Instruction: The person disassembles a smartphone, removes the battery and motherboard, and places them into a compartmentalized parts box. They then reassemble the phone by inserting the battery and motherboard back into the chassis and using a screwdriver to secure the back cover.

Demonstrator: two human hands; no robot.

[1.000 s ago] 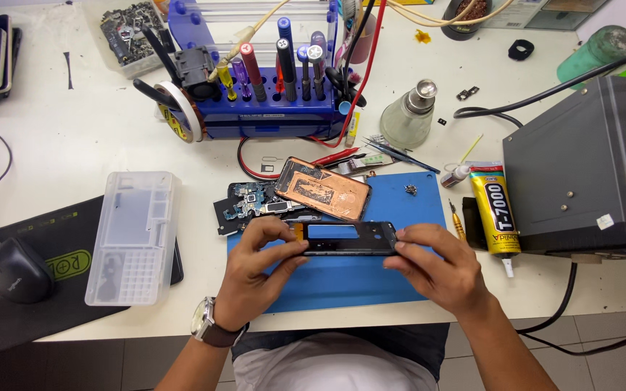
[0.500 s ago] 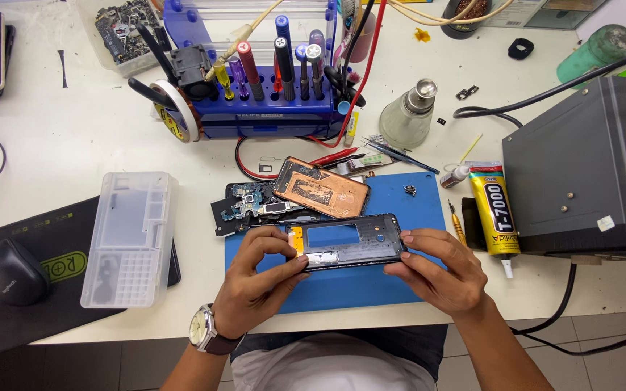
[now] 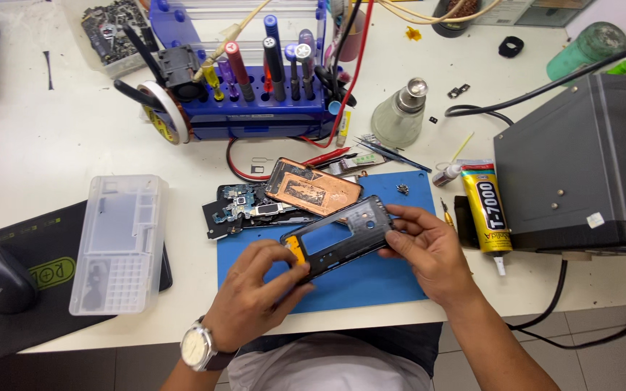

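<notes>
1. A clear plastic parts box lies left of the blue mat.
2. The left hand pinches the dark phone frame, held tilted above the mat.
3. The right hand grips the frame's right end.
4. A glue tube lies beside a grey box.

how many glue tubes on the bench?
1. The glue tube lies right of the blue mat, beside the grey box. More may be hidden behind the tool rack.
</notes>
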